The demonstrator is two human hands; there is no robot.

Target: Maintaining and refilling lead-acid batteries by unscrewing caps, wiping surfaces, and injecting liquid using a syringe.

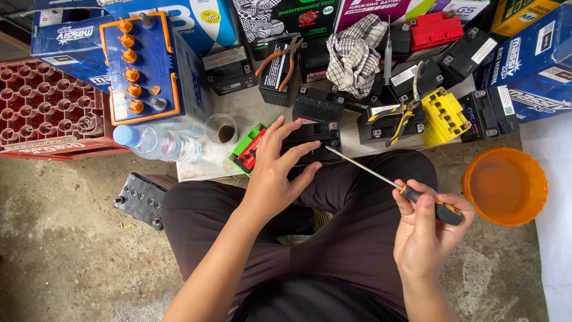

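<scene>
Slim steel screwdriver (381, 176) — right hand (426, 229)

- The left hand (275, 173) reaches forward from the lap, palm down, fingers spread and slightly curled, thumb splayed to the right.
- The left forearm runs bare from the lower left, angled up and to the right.
- The right hand (424, 229) is raised at the right knee, fingers and thumb closed in a pinch, wrist bent upward.
</scene>
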